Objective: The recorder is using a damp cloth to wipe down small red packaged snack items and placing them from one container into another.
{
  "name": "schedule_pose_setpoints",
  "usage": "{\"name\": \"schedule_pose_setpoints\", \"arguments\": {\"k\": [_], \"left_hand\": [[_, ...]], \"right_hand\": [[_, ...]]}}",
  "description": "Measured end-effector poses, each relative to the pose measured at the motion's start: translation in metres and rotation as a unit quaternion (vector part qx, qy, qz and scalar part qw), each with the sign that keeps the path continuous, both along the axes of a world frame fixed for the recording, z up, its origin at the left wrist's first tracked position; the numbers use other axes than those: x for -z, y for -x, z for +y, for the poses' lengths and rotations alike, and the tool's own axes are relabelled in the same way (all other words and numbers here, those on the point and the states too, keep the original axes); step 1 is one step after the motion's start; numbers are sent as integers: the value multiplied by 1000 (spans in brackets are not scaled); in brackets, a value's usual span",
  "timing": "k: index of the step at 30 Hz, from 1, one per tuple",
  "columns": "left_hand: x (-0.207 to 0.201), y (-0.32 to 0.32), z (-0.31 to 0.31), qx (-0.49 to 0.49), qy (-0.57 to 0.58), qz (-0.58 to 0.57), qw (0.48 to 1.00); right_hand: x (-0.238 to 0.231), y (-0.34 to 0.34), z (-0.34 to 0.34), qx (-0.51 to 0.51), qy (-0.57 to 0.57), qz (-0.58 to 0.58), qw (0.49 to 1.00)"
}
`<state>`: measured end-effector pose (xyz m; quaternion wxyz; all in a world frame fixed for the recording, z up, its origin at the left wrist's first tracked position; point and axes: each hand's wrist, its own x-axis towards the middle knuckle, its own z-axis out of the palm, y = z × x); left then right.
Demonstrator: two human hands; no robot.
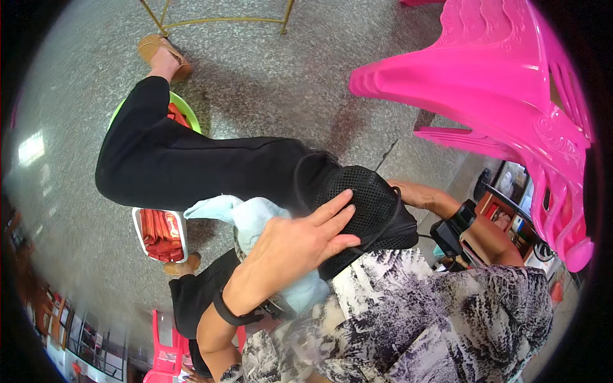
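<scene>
A black mesh item [365,191], rounded like a cap or pouch with a cord along its edge, rests over my lap; its exact kind is unclear. My left hand [290,246] lies across it with fingers stretched out and apart, fingertips touching the mesh. On the item's far right side is my right hand [412,193], its fingers hidden behind the mesh. A light blue cloth [258,220] lies over my thigh, partly beneath my left hand and wrist. Black trousers [211,169] cover my legs.
Beside my legs stand a white basket [183,223] of red packets and a green basin [193,118] with red items. Stacked pink plastic chairs [491,83] fill the upper right. A gold metal frame [223,20] stands ahead. A black device [446,237] hangs near my right forearm.
</scene>
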<state>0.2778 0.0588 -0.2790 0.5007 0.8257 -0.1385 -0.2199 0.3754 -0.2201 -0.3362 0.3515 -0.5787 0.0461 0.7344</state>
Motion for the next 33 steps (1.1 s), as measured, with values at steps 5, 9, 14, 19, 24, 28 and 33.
{"name": "schedule_pose_setpoints", "arguments": {"k": [5,9,14,19,24,28,33], "left_hand": [[3,3,-2,19,-14,-6,1000],[2,1,-2,16,-30,7,999],[10,7,-2,-18,-35,-33,999],[17,8,-3,-53,-27,-62,996],[16,10,0,-58,-17,-73,995],[16,16,6,-67,9,-75,995],[13,20,6,-57,18,-72,996]], "right_hand": [[3,0,-5,-41,-42,5,998],[-9,-7,5,-64,-33,-14,997],[-16,-12,10,-129,-23,-41,990],[2,0,-2,-52,-17,33,998],[4,-2,-3,-69,-14,20,997],[6,-4,-5,-84,-11,8,996],[6,-6,-7,-107,-13,-5,994]]}}
